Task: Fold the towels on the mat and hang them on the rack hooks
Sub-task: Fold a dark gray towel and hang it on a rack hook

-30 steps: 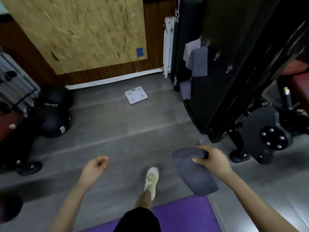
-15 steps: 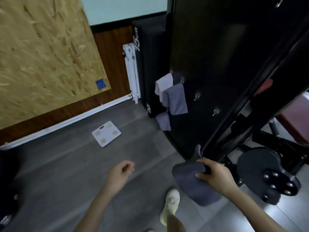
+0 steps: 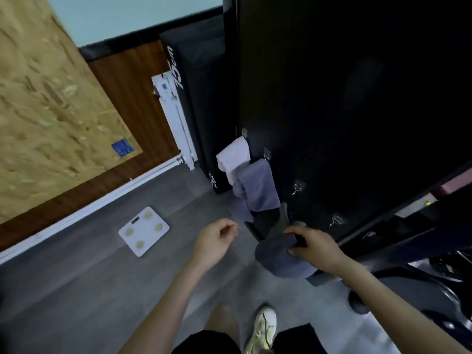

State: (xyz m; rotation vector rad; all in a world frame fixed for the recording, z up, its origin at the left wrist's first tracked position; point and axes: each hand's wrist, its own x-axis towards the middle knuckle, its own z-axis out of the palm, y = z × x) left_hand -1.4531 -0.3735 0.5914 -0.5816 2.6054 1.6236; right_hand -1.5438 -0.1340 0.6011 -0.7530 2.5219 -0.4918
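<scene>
The folded dark grey towel (image 3: 281,259) is in the air at the foot of the tall black rack panel (image 3: 332,111), off the mat, which is out of view; the right hand (image 3: 314,247) grips it from above, fingers curled over its upper edge and thumb under, so the bulk of the cloth hangs below and to the left of the knuckles; a narrow tab of the same cloth stands up from the bundle toward the panel, and whether it is a hanging loop or only a loose corner is too blurred to tell.

The nearest bare metal hook (image 3: 297,187) sits on the panel above the grip and a little inward; a second bare hook (image 3: 336,221) lies to the right of the hand, lower on the panel; the towel's long axis seems to run up toward the first hook, so the coming move is probably a short lift with the tab leading. The right hand is plainly the nearer one to both hooks; the left hand (image 3: 215,241) hovers apart to the left of the towel, fingers loosely curled, holding nothing.

Further along the panel a white towel (image 3: 233,155) and a lighter grey towel (image 3: 260,185) already hang, overlapping; a white square bathroom scale (image 3: 143,230) lies on the grey floor well to the left.
</scene>
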